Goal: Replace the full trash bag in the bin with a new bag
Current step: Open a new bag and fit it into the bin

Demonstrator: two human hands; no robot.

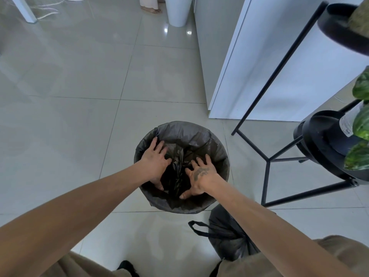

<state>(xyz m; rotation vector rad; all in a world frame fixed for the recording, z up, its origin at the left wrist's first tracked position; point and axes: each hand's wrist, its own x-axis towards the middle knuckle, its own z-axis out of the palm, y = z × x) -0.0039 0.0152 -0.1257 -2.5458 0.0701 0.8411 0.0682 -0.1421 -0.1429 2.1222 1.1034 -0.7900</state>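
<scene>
A round bin (226,170) stands on the tiled floor in front of me, lined with a dark grey bag (183,134) whose edge is folded over the rim. Both my hands are inside the bin mouth, fingers spread, palms pressing the bag's crumpled black middle down. My left hand (155,162) is on the left side, my right hand (200,173), with a tattoo on its back, on the right. Neither hand grips anything. A full tied black bag (225,234) with loop handles sits on the floor by my right knee.
A black metal plant stand (267,162) with pots and green leaves stands to the right of the bin. A white cabinet (259,66) rises behind it. A white cylindrical bin (177,11) and another person's bare foot (151,10) are at the far end of the floor.
</scene>
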